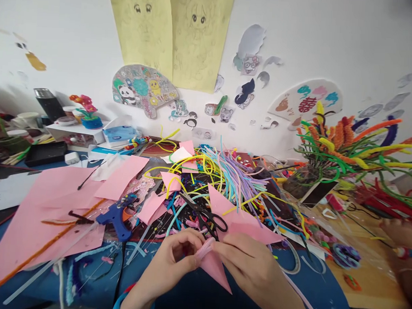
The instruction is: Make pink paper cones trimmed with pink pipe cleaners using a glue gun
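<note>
Near the table's front edge, my left hand (174, 258) pinches a pale pink fuzzy strip (205, 248), apparently pipe cleaner, bent at the top of a folded pink paper (216, 271). This paper tapers to a point toward the lower right, like a cone. My right hand (252, 270) is closed on the paper's right side, close to the fuzzy strip; its fingertips are partly hidden. Black-handled scissors (210, 218) lie just beyond both hands. Behind my right hand rests a larger cut sheet of pink paper (237, 215).
A blue glue gun (117, 221) lies left of my hands beside large pink sheets (53, 207). Loose pipe cleaners (232, 169) heap up at the back. To the right stand a vase of pipe-cleaner stems (300, 177) and a phone (318, 192). Another person's hand (398, 233) is at the right edge.
</note>
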### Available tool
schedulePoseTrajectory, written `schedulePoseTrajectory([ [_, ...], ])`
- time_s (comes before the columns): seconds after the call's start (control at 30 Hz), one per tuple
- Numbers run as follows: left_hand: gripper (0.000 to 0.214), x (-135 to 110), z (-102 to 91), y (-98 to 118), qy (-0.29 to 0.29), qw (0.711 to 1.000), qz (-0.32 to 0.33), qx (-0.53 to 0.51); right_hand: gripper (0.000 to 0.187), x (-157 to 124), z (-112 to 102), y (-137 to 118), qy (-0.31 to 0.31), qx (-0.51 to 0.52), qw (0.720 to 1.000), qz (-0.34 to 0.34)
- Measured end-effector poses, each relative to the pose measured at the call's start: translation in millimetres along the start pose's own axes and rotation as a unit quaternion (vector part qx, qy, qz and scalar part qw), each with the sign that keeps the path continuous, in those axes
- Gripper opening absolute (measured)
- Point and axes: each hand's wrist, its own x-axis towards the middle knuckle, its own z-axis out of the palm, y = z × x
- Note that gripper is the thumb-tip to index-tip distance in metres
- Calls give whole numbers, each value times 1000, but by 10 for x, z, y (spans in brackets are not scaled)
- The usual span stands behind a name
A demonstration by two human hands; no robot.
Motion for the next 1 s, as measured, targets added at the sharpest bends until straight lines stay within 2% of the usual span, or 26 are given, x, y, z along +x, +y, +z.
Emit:
schedulePoseTrajectory([
  [0.2,7,-26,8,-8,14,999,19,43,38,5,34,9,-19,27,999,26],
  [0.47,11,-36,20,9,22,996,32,77,40,36,48,-17,-5,33,999,37],
  [0.7,5,-43,40,-14,38,994,51,87,31,0,81,-39,-5,37,998,54],
  [1.0,4,-60,51,-33,43,994,69,79,18,35,31,-58,21,133,984,116],
])
